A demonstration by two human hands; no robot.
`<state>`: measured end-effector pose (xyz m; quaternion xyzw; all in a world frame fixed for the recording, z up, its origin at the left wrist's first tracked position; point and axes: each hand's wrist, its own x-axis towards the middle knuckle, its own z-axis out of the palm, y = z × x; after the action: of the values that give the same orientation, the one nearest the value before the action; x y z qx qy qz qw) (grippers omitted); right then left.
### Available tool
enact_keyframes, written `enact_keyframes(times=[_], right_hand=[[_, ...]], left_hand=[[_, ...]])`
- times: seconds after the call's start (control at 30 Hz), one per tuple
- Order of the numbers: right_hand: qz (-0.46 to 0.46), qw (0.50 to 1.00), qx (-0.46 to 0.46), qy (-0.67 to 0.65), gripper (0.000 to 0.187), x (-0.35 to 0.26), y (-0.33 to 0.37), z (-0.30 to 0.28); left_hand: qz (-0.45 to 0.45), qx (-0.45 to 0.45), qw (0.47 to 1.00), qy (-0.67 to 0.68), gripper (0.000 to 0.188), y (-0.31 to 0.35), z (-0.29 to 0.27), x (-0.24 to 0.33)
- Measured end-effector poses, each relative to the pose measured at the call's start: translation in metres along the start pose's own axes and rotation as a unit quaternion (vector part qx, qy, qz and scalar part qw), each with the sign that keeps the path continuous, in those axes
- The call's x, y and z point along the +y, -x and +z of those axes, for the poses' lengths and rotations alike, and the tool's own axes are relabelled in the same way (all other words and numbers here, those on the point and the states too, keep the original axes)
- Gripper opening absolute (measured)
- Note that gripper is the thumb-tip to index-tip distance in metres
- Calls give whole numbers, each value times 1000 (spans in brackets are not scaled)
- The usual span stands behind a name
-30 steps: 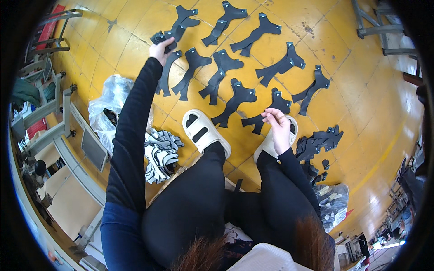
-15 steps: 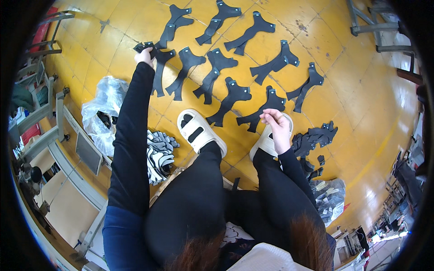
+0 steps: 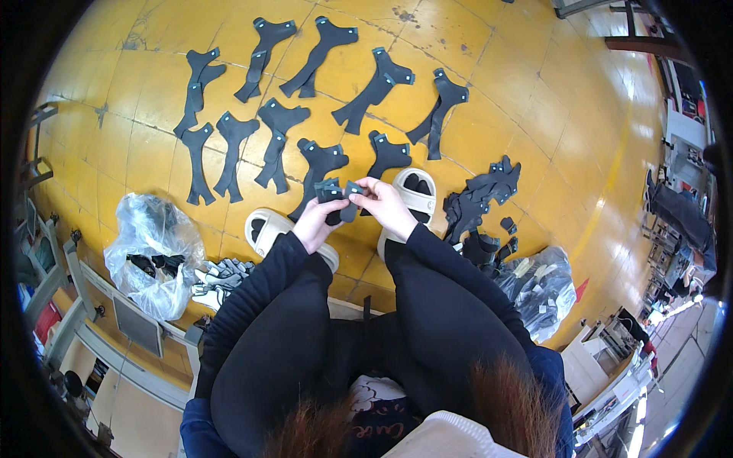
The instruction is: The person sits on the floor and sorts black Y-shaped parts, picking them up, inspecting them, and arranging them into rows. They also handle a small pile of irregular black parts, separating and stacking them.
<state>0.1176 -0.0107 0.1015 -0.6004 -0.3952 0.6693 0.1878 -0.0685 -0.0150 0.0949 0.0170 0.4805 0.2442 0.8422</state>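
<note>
My left hand (image 3: pixel 313 224) is closed on a small bunch of black fabric pieces (image 3: pixel 329 191), each with a pale tag on it. Close against it, my right hand (image 3: pixel 385 209) pinches one black tagged fabric piece (image 3: pixel 351 209) between thumb and fingers. Both hands meet above the floor, between my two cream sandals. Beyond them, several black forked fabric pieces (image 3: pixel 321 57) lie spread in rough rows, some with small tags at their ends. The nearest forked piece (image 3: pixel 316 164) is partly hidden behind my hands.
To the left sit a clear plastic bag (image 3: pixel 156 252) with dark items and a pile of grey-and-white pieces (image 3: pixel 220 281). At right are a heap of black fabric pieces (image 3: pixel 481 195) and another filled plastic bag (image 3: pixel 538 294). Metal frames stand along the left edge.
My left hand has drawn back from the far-left pieces to meet my right hand in front of me. My right hand now pinches a fabric piece. The view has shifted.
</note>
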Motion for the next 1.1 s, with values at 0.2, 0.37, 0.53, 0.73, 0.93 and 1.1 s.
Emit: enact_keyframes(times=[0.2, 0.37, 0.53, 0.73, 0.93, 1.1], right_hand=[[-51, 987, 67, -135, 18, 13, -1, -25], [-36, 967, 200, -155, 16, 18, -11, -73], [-60, 952, 278, -114, 18, 20, -10, -130], [-53, 937, 312, -151, 19, 11, -7, -152], [-36, 962, 237, -133, 15, 16, -14, -118], [-14, 991, 75, -107, 20, 18, -14, -73]], left_hand=[[8, 11, 999, -52, 23, -10, 6, 11], [2, 21, 999, -40, 35, -12, -10, 22], [-37, -20, 999, 4, 40, -9, -19, 8], [-87, -33, 996, -9, 37, -3, -8, -18], [-58, -59, 994, -73, 34, -2, -3, -9], [-46, -98, 985, -134, 36, -1, 3, 2]])
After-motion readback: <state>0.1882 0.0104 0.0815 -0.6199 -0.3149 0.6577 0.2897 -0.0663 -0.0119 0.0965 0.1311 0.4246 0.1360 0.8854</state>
